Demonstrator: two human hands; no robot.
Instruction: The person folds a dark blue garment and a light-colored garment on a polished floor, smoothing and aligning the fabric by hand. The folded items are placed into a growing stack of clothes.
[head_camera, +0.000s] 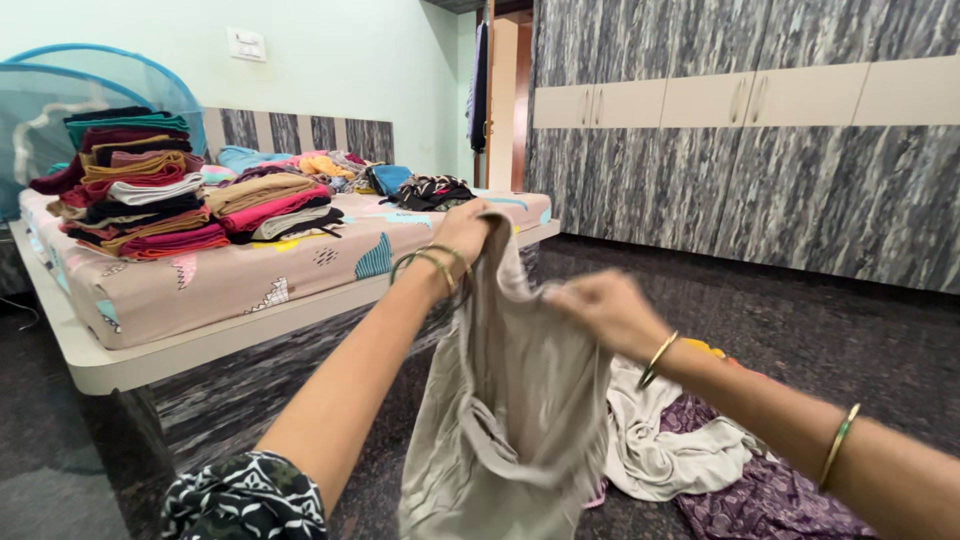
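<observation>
Two hands hold one beige garment (510, 400) up off the floor. The left hand (463, 232) is closed in a fist on its top edge, wrist bent, bangles sliding toward the forearm, the arm stretched out from a patterned sleeve (245, 497) at seven o'clock. The right hand (603, 310), blurred, pinches the cloth's other edge with its fingers curled together; its forearm comes in from four o'clock, carrying two bangles.

The garment hangs slack between them, bunched and folded on itself at the middle of the view. As a judgement: the pinch looks light, so the loose fabric could slip out and drop, or its hanging hem could drag on the dark floor (800, 330). It could also land on the pale cloth (660, 450) and purple printed cloth (760, 500) heaped at five o'clock and get mixed in.

At ten o'clock stands a bed (180, 340) bearing tall stacks of folded clothes (140, 185); grey wardrobes (760, 180) fill two o'clock.
</observation>
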